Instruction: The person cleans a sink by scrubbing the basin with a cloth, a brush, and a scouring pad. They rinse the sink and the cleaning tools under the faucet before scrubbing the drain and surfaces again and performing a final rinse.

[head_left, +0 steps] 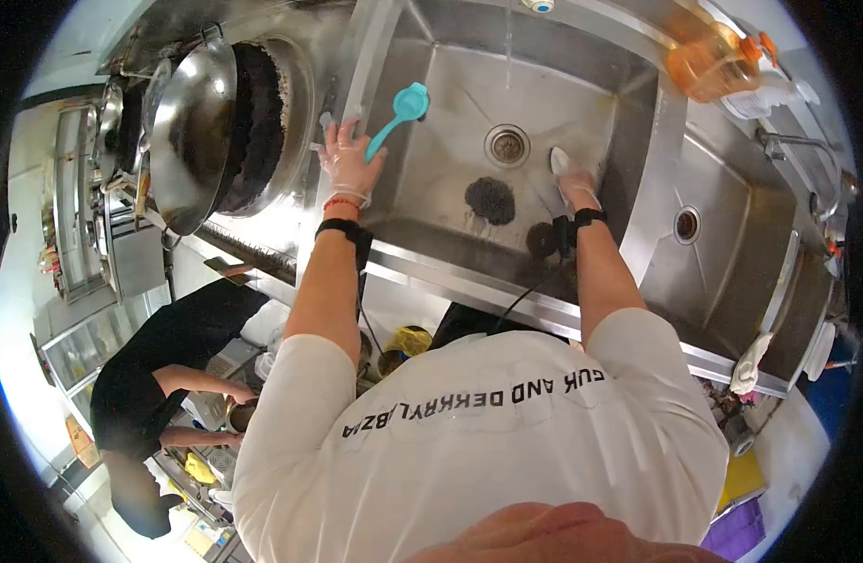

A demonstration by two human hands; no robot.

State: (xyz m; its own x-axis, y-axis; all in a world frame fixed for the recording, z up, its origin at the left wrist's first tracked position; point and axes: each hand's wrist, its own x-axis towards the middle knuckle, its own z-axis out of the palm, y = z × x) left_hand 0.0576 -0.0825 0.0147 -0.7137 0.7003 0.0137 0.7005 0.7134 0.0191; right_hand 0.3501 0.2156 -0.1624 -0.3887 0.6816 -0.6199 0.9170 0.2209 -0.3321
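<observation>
Reference landmark: the drain [507,145] in the floor of the large sink [439,269]. Directions are as seen by the wearer.

Left hand [349,169]: gloved, located well to the left of the drain, at the sink's left edge. Fingers are extended and partly spread; the thumb stands apart from them. The lower end of the turquoise scoop [411,101] lies at the gap between thumb and forefinger.

Scoop: positioned left of the drain, with the bowl on the drain side of the hand. Long axis runs obliquely, from the handle end beside the left thumb, forward and rightward to the bowl. The left hand is the nearer of the two.

Dark scrubber [491,200]: lies on the sink floor, on the wearer's side of the drain and slightly left of it. It is clear of both hands; the right is nearer.

Right hand [572,178]: gloved, just right of the drain, fingers close together and directed forward. No held item is visible.

Grip state: the view does not resolve thumb contact on the left or the underside of the right palm, so closure on any item cannot be confirmed for either hand.
</observation>
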